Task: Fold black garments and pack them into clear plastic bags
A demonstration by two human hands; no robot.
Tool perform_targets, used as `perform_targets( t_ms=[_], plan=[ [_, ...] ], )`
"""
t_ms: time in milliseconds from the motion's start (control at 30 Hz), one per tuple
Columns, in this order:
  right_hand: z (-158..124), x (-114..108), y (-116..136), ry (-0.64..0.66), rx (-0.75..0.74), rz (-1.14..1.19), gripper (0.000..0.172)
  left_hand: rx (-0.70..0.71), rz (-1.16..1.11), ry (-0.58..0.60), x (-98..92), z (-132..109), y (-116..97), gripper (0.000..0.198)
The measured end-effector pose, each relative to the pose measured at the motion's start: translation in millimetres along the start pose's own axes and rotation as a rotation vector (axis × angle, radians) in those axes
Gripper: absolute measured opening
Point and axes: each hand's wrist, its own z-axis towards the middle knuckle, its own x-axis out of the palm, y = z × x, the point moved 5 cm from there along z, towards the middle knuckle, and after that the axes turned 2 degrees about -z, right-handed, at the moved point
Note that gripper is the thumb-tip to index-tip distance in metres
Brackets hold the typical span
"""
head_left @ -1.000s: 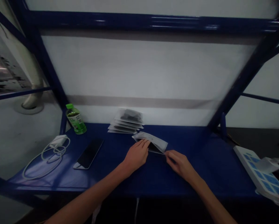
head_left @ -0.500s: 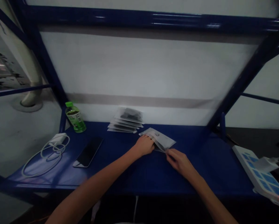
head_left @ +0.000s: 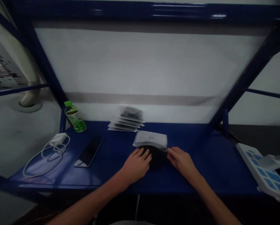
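A clear plastic pouch with a pale, frosted upper part lies on the blue shelf top, just in front of me. A dark round object bulges from its lower side; I cannot tell what it is. My left hand rests with its fingertips on the near left of that dark object. At the pouch's right edge, my right hand pinches the plastic. Behind them lies a small stack of similar pouches with dark contents.
To the left stand a green-capped drink bottle, a black smartphone and a white charger with a coiled cable. A white-and-blue power strip sits at the right end. Dark blue steel uprights frame the shelf.
The pouch has turned from a slant to nearly square with the shelf. The dark round object now shows below it, and my left hand has moved down onto that object.
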Motion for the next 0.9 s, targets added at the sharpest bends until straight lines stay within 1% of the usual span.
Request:
perform_targets(
  t_ms=[100, 200, 300, 367, 467, 567, 633, 733, 800, 900],
  plan=[
    [-0.8, 0.9, -2.4, 0.012, 0.006, -0.015, 0.016, -0.035, -0.065, 0.019, -11.8, -28.9, -6.5, 0.041],
    [-2.0, 2.6, -9.9, 0.025, 0.036, -0.029, 0.017, -0.044, -0.129, 0.038, -22.3, -56.2, -10.4, 0.045],
    [-3.3, 4.9, -24.8, 0.076, 0.124, -0.062, 0.019, -0.059, -0.148, 0.042, -28.9, -76.7, -9.7, 0.053],
    [-3.9, 4.3, -36.1, 0.095, 0.195, -0.091, 0.02, -0.084, -0.136, 0.05, -30.2, -84.4, -7.5, 0.058],
    [-1.5, -0.5, -47.4, 0.059, 0.293, -0.135, 0.027, -0.101, -0.121, 0.065, -29.2, -87.7, -6.4, 0.061],
    [7.8, -2.3, -43.4, 0.028, 0.319, -0.126, 0.036, -0.116, -0.122, 0.072, -27.9, -84.6, -7.7, 0.061],
    [16.9, 2.2, -34.5, 0.083, 0.288, -0.091, 0.042, -0.133, -0.126, 0.074, -28.0, -81.3, -9.0, 0.06],
    [28.5, 12.4, -26.4, 0.24, 0.276, -0.08, 0.045, -0.159, -0.139, 0.082, -29.2, -76.8, -11.0, 0.058],
    [33.9, 15.7, -28.9, 0.294, 0.297, -0.092, 0.045, -0.172, -0.147, 0.091, -30.1, -74.6, -12.3, 0.058],
    [38.8, 17.4, -42.9, 0.31, 0.349, -0.121, 0.047, -0.193, -0.155, 0.1, -30.7, -72.6, -14.5, 0.059]
  ],
)
